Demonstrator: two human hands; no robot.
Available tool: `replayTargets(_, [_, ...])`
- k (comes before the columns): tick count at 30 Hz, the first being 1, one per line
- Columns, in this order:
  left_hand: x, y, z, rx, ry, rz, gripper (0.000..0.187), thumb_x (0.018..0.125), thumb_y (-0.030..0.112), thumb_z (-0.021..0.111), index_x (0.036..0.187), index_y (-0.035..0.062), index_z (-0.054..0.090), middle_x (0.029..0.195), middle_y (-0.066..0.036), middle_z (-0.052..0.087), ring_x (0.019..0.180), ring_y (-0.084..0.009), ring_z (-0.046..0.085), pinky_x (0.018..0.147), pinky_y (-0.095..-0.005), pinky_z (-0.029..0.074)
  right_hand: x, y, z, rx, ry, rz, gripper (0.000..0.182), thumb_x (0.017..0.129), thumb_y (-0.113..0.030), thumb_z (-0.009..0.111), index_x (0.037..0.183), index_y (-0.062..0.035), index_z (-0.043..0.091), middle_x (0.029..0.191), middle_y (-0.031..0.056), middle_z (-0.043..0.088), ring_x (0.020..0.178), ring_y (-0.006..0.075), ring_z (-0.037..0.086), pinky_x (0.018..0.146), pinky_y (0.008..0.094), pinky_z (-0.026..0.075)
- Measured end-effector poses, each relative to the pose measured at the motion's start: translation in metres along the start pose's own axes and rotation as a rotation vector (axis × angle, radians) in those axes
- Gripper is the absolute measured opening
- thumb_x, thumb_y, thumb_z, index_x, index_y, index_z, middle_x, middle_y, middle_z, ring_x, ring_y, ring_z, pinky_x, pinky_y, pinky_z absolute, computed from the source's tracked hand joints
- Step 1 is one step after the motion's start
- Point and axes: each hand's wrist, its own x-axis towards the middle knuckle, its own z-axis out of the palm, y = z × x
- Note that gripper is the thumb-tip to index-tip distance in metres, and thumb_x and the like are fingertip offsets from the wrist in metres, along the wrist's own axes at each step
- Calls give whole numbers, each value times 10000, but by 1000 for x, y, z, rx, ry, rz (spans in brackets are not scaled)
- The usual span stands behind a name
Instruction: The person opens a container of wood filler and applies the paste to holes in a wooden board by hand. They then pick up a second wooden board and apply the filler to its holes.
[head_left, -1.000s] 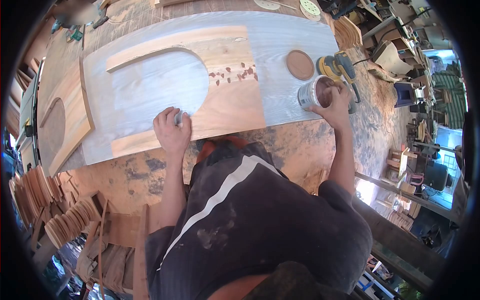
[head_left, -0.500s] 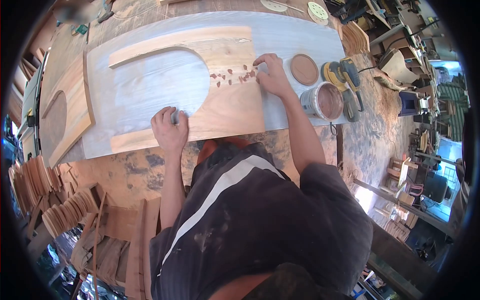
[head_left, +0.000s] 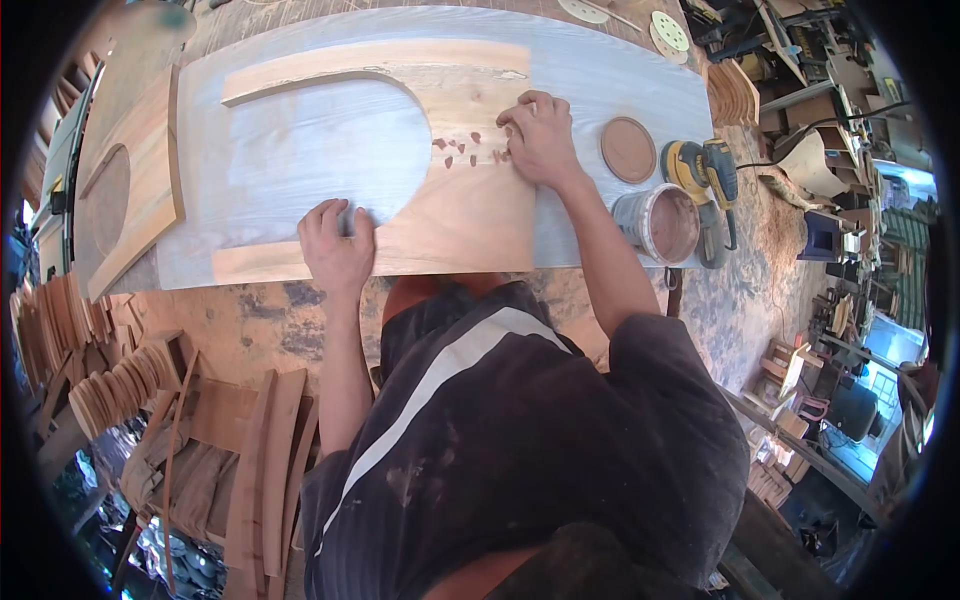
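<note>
A pale wooden panel (head_left: 475, 215) with a U-shaped cutout lies on a whitish-blue board. Small reddish-brown flakes, which look like dried filler, (head_left: 460, 150) are scattered across its joint. My right hand (head_left: 542, 140) is closed over the panel's right edge, fingers bent beside the flakes; whatever its fingertips hold is hidden. At the cutout's lower arm (head_left: 262, 262) rests my left hand (head_left: 338, 248), its fingers curled round something greyish that I cannot make out. An open tub of reddish-brown paste (head_left: 672, 222) stands right of my right forearm, with its round lid (head_left: 628, 150) lying behind it.
A yellow-and-black sander (head_left: 700, 175) stands beside the tub, its cord running right. The whitish-blue board (head_left: 590, 60) covers much of the bench. Another cut wooden panel (head_left: 150, 190) lies left. Sanding discs (head_left: 668, 32) are at the back. Stacked curved wood pieces (head_left: 120, 390) stand below left.
My right hand has moved inward over the panel's edge, its fingers now more curled, covering some flakes. My left hand stays by the cutout. The whole view has shifted slightly.
</note>
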Motion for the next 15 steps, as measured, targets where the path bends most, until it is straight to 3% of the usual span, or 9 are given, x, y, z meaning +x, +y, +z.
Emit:
replayTargets(7, [4, -1, -11, -105, -70, 55, 248, 895, 197, 765, 1082, 35, 749, 1193, -142, 700, 1160, -357, 614, 1014, -481, 503, 0, 2, -7, -65, -98, -1, 328, 832, -69, 620, 1105, -170, 772, 1347, 163, 565, 1255, 414, 451, 1108, 537, 372])
replayTargets(9, [6, -10, -18, -164, -89, 65, 247, 903, 200, 765, 1086, 33, 749, 1199, -141, 701, 1176, -353, 611, 1026, -475, 499, 2, -12, -15, 22, 43, 166, 263, 874, -109, 636, 1057, -197, 804, 1363, 147, 580, 1247, 426, 460, 1112, 541, 380])
replayTargets(11, [10, -35, -27, -403, -59, -67, 252, 928, 200, 759, 1128, 46, 751, 1255, -136, 690, 1220, -327, 597, 1045, -451, 490, 2, -16, -12, -32, 6, 175, 268, 870, -108, 642, 1066, -200, 799, 1356, 144, 582, 1240, 426, 461, 1107, 539, 382])
replayTargets(15, [34, -121, -65, -156, 20, -393, 352, 977, 296, 719, 1262, 91, 734, 1379, -163, 638, 1347, -311, 518, 1107, -471, 442, -4, -18, 1, -93, 10, 184, 261, 862, -112, 655, 1061, -204, 798, 1360, 141, 579, 1245, 430, 458, 1096, 533, 386])
